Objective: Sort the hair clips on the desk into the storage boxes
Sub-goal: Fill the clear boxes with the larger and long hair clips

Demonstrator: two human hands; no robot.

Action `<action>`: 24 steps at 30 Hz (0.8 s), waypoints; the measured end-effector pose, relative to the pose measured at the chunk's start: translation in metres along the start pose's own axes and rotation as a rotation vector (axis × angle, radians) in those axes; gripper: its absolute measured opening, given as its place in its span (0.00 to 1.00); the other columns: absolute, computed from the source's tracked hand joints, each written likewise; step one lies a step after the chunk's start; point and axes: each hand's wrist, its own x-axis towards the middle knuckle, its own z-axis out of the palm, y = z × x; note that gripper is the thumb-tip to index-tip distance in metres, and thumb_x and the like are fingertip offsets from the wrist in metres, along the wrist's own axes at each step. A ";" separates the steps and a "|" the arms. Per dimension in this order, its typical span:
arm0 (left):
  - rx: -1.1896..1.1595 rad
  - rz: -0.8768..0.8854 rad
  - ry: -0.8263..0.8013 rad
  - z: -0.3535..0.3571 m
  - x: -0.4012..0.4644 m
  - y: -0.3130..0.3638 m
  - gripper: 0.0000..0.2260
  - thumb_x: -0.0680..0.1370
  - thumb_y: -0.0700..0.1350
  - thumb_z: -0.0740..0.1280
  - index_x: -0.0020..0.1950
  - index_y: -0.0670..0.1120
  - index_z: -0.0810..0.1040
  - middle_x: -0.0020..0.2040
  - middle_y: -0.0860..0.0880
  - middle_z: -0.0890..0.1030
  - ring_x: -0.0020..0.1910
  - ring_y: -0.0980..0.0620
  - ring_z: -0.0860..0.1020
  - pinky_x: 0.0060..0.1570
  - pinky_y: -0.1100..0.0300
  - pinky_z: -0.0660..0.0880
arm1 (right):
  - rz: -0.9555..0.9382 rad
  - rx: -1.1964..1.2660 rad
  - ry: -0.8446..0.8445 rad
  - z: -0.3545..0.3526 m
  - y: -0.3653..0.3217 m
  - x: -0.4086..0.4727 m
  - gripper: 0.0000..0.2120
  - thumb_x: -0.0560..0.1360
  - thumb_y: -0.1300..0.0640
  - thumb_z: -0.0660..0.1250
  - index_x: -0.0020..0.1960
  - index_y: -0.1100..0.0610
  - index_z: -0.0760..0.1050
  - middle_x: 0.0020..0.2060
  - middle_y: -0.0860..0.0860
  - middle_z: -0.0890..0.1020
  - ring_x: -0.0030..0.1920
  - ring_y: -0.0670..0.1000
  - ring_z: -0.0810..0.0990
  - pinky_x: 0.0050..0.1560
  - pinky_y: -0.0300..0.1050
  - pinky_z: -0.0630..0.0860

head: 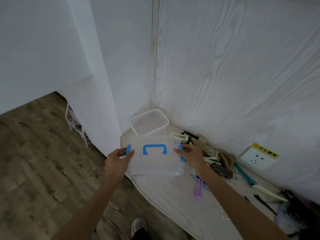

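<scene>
Hands hold a lidded clear storage box [155,158] from both ends, above the desk's left edge. The left hand [116,159] has its fingers curled round the left end, the thumb lying over the blue latch [128,150] there. The right hand [191,155] grips the right end, thumb on the lid beside the other blue latch [181,153]. A blue carry handle [154,149] lies flat on the lid between them. Whether the box touches the desk [169,200] or is lifted just clear of it cannot be told from this angle.

Behind it, in the desk's far corner where the two walls meet, stands an open white container [149,122] without a lid.

The hair clips [223,163] lie in a loose pile along the desk's back edge, against the wood-grain wall [242,75], to the right of the held box. Among them are a beige comb-toothed clip [201,144], a dark clip [222,170] and a long teal clip [243,174]. A purple clip [198,189] lies apart from the pile, nearer the front edge and just beside the right forearm. More dark clips [265,203] are scattered toward the desk's right end, blurred at the frame's margin.

A wall socket [256,159] with a yellow warning label sits on the wall above the pile. A white stool [76,125] stands on the wooden floor [34,161] to the left.
</scene>
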 end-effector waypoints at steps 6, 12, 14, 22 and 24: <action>-0.195 -0.088 0.005 0.005 0.001 -0.004 0.17 0.75 0.49 0.69 0.58 0.39 0.79 0.49 0.43 0.82 0.48 0.46 0.81 0.46 0.55 0.79 | 0.054 0.117 -0.002 -0.001 0.004 0.010 0.13 0.74 0.53 0.68 0.54 0.60 0.79 0.43 0.54 0.80 0.39 0.48 0.77 0.40 0.38 0.73; -0.099 -0.158 -0.150 -0.006 0.005 -0.010 0.16 0.78 0.47 0.64 0.62 0.38 0.76 0.54 0.43 0.79 0.53 0.45 0.78 0.56 0.52 0.76 | 0.263 0.228 -0.073 -0.011 0.016 0.010 0.09 0.76 0.55 0.65 0.45 0.61 0.77 0.45 0.60 0.79 0.39 0.51 0.77 0.40 0.41 0.75; 0.031 -0.088 -0.097 -0.012 0.010 -0.015 0.18 0.76 0.48 0.67 0.64 0.42 0.74 0.58 0.45 0.78 0.57 0.45 0.77 0.58 0.52 0.74 | 0.091 0.069 0.056 -0.015 0.015 0.010 0.05 0.75 0.58 0.66 0.42 0.58 0.77 0.46 0.62 0.80 0.41 0.52 0.77 0.38 0.41 0.74; 0.456 0.068 -0.241 -0.014 0.007 -0.004 0.20 0.75 0.56 0.67 0.64 0.47 0.76 0.56 0.47 0.82 0.51 0.48 0.81 0.57 0.52 0.77 | -0.054 -0.503 -0.235 -0.026 -0.018 -0.004 0.12 0.77 0.57 0.62 0.53 0.64 0.79 0.46 0.61 0.82 0.42 0.51 0.78 0.48 0.45 0.75; 0.538 0.110 -0.229 -0.010 0.001 0.001 0.19 0.76 0.52 0.67 0.63 0.45 0.76 0.55 0.46 0.82 0.52 0.47 0.81 0.57 0.52 0.77 | -0.066 -0.521 -0.286 -0.026 -0.026 -0.016 0.17 0.77 0.54 0.63 0.62 0.61 0.74 0.55 0.58 0.81 0.50 0.52 0.79 0.53 0.44 0.74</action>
